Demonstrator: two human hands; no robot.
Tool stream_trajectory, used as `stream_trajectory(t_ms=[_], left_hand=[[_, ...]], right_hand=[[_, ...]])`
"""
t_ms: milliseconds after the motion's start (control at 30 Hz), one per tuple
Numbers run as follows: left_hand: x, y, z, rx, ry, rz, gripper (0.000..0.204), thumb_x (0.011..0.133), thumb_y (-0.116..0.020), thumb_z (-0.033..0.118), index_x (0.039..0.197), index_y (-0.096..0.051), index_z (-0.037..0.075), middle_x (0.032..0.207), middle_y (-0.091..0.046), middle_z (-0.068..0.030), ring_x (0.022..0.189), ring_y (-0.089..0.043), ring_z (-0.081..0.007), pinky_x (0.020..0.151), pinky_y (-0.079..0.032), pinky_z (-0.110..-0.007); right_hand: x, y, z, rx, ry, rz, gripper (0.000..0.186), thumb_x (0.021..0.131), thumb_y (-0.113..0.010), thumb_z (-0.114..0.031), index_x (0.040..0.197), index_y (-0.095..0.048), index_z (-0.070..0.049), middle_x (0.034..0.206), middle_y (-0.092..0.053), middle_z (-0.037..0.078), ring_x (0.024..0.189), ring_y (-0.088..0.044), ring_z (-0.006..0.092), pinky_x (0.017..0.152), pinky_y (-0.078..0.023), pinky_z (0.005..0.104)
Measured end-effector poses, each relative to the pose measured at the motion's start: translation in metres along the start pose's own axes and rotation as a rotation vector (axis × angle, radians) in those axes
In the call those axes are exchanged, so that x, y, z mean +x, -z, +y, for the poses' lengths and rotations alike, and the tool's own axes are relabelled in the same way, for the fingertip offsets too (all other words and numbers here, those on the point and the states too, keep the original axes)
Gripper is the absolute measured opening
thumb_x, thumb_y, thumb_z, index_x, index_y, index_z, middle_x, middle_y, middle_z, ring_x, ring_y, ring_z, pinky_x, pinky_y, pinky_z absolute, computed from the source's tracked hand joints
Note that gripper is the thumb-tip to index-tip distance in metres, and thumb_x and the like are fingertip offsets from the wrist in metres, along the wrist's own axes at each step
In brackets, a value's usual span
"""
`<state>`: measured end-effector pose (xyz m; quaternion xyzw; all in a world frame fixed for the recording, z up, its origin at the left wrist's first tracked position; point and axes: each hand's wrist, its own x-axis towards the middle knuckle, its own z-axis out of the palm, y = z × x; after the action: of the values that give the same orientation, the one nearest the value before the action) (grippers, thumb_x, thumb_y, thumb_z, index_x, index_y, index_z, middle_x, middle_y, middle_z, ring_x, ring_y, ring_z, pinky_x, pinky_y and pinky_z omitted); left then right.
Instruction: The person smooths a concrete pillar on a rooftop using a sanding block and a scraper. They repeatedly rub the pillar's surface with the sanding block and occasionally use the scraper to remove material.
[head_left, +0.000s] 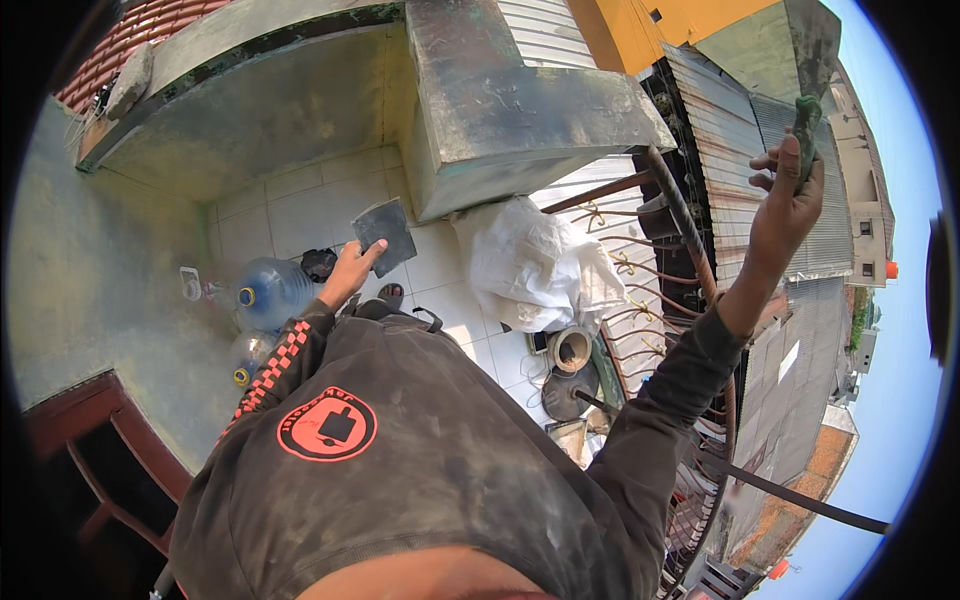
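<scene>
In my left hand [350,272] is a dark grey, flat, square plate [386,232], held low over the tiled floor with the thumb on top. My right hand [785,205] is raised high at the right, its fingers wrapped round the green handle of a scraper [805,130]. The scraper's broad grey blade points up and away from me, against a greyish surface behind it. I cannot tell whether the blade touches that surface.
Two water jugs [275,292] stand by the left wall. A white sack [540,262] lies near a bucket [570,350] on the tiles [290,215]. A rusty railing [688,225] runs along the right, with metal roofs beyond. A concrete ledge [500,110] juts out ahead.
</scene>
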<state>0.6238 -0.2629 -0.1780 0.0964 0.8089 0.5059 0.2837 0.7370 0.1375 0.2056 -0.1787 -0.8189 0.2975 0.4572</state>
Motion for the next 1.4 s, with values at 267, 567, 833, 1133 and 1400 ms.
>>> stream_trajectory(t_ms=[267, 567, 833, 1133, 1400], left_hand=[[0.037, 0.035, -0.071, -0.059, 0.093, 0.079, 0.05, 0.098, -0.064, 0.048, 0.076, -0.053, 0.004, 0.071, -0.045, 0.0042, 0.068, -0.039, -0.0081, 0.06, -0.035, -0.029], [0.049, 0.037, -0.01, -0.056, 0.108, -0.098, 0.071, 0.094, -0.063, 0.059, 0.072, -0.049, -0.008, 0.067, -0.051, -0.0166, 0.068, -0.049, -0.0194, 0.064, -0.044, -0.043], [0.051, 0.028, -0.014, 0.003, 0.179, -0.101, 0.071, 0.092, -0.063, 0.064, 0.081, -0.049, -0.005, 0.08, -0.05, -0.0119, 0.077, -0.049, -0.0188, 0.069, -0.046, -0.04], [0.039, -0.025, 0.055, -0.187, 0.245, -0.272, 0.058, 0.095, -0.063, 0.055, 0.098, -0.059, -0.003, 0.093, -0.059, -0.0072, 0.087, -0.055, -0.0156, 0.078, -0.048, -0.034], [-0.012, -0.069, 0.136, -1.133, 0.035, -0.216, 0.041, 0.101, -0.059, 0.038, 0.127, -0.062, 0.005, 0.121, -0.062, -0.0113, 0.113, -0.061, -0.0265, 0.096, -0.048, -0.043]], right_hand=[[-0.007, -0.095, 0.039, 0.252, 0.164, 0.133, 0.019, 0.104, -0.054, -0.019, 0.104, -0.048, -0.001, 0.083, -0.066, 0.012, 0.078, -0.066, 0.0186, 0.077, -0.056, 0.032], [-0.526, -0.079, 0.218, -0.476, -0.957, -0.841, 0.039, 0.088, -0.064, -0.021, 0.116, -0.064, 0.006, 0.102, -0.071, 0.027, 0.096, -0.068, 0.0405, 0.089, -0.05, 0.0481], [-0.653, 0.052, 0.154, -0.25, -1.678, -0.981, 0.036, 0.092, -0.063, -0.024, 0.115, -0.063, 0.005, 0.097, -0.072, 0.021, 0.09, -0.068, 0.0321, 0.082, -0.05, 0.0417], [-0.593, 0.036, 0.248, 0.007, -1.635, -0.682, 0.034, 0.097, -0.061, -0.027, 0.113, -0.061, 0.003, 0.091, -0.073, 0.014, 0.083, -0.069, 0.0227, 0.073, -0.05, 0.0345], [-0.445, 0.014, 0.345, 0.198, -1.063, -0.64, 0.037, 0.098, -0.061, -0.03, 0.093, -0.07, 0.006, 0.084, -0.071, 0.01, 0.078, -0.064, 0.019, 0.073, -0.048, 0.0321]])
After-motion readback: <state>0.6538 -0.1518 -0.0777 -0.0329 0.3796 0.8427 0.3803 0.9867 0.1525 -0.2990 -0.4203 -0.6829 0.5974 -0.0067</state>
